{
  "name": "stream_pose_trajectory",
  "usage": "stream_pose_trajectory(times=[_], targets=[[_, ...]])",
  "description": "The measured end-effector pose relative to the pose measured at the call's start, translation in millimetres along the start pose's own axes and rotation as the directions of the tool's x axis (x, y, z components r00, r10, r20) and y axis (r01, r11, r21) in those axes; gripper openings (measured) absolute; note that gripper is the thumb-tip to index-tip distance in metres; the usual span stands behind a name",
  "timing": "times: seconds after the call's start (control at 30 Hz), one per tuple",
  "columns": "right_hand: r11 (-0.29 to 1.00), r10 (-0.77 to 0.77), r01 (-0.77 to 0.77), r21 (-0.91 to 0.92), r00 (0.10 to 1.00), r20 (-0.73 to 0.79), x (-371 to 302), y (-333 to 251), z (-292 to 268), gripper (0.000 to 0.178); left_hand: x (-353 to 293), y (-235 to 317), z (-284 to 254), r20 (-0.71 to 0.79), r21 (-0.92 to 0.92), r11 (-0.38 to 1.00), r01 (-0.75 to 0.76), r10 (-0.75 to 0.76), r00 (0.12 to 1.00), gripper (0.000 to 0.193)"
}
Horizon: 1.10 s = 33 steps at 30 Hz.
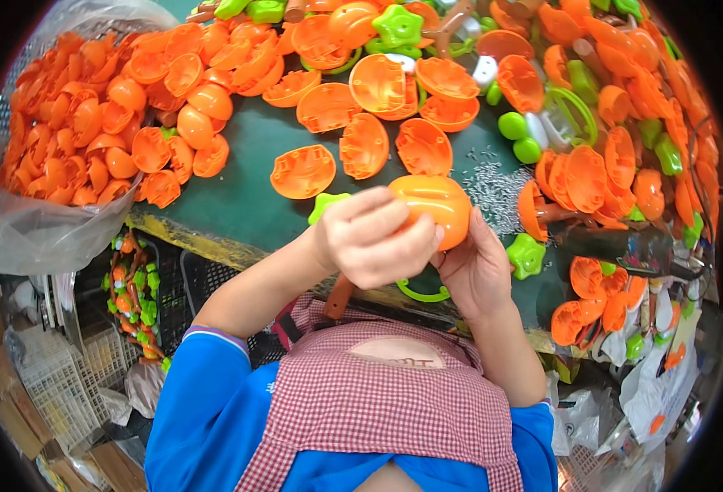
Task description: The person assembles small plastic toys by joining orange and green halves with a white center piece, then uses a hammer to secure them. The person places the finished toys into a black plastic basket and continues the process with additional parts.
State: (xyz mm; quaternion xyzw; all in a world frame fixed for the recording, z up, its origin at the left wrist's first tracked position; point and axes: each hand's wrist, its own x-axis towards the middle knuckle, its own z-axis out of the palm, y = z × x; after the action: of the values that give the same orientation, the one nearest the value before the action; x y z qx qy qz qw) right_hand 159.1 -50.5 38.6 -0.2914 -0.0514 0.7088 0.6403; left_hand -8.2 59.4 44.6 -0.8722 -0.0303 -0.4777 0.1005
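Note:
Both of my hands hold one orange pumpkin-shaped plastic shell (437, 201) just above the table's near edge. My left hand (374, 239) has its fingers curled against the shell's left side. From the right and below, my right hand (478, 269) grips it, thumb along its edge. Whether the shell is one half or two joined halves I cannot tell. Under the hands a green curved handle (424, 293) shows in part, with a brown plastic stick (338, 297) to its left. A green star-shaped piece (326, 207) lies behind my left wrist; another green star piece (528, 256) is right of my right hand.
Loose orange half shells (367, 146) lie beyond my hands on the green table (255, 176). Small screws (494, 195) form a pile at right. A plastic-lined container (46, 234) of orange shells stands at left. Orange, green and brown parts (587, 176) crowd the right side.

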Motion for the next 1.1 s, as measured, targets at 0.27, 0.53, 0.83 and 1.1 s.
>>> stream_pose_trajectory(times=[0.27,0.53,0.83,1.1], targets=[[0.952,-0.271,0.263,-0.156,0.962,-0.033,-19.4,18.7,5.9,0.047,39.5,34.9,19.3,0.306,-0.228,0.748,0.624,-0.553,0.775,0.045],[0.71,-0.444,0.444,-0.547,0.885,0.143,-30.1,22.5,-5.0,0.055,60.4,28.3,15.7,0.587,-0.254,0.443,0.86,-0.636,0.501,0.014],[-0.753,-0.367,0.121,-0.647,0.739,0.565,54.2,-32.5,-36.1,0.042,-34.7,-40.9,-27.2,0.3,0.348,0.593,0.727,-0.805,0.512,0.012],[-0.686,-0.367,0.077,-0.723,0.822,0.435,51.4,-42.3,-42.1,0.042,-69.7,-89.4,-50.8,0.162,0.49,0.481,0.727,-0.87,0.466,0.013]])
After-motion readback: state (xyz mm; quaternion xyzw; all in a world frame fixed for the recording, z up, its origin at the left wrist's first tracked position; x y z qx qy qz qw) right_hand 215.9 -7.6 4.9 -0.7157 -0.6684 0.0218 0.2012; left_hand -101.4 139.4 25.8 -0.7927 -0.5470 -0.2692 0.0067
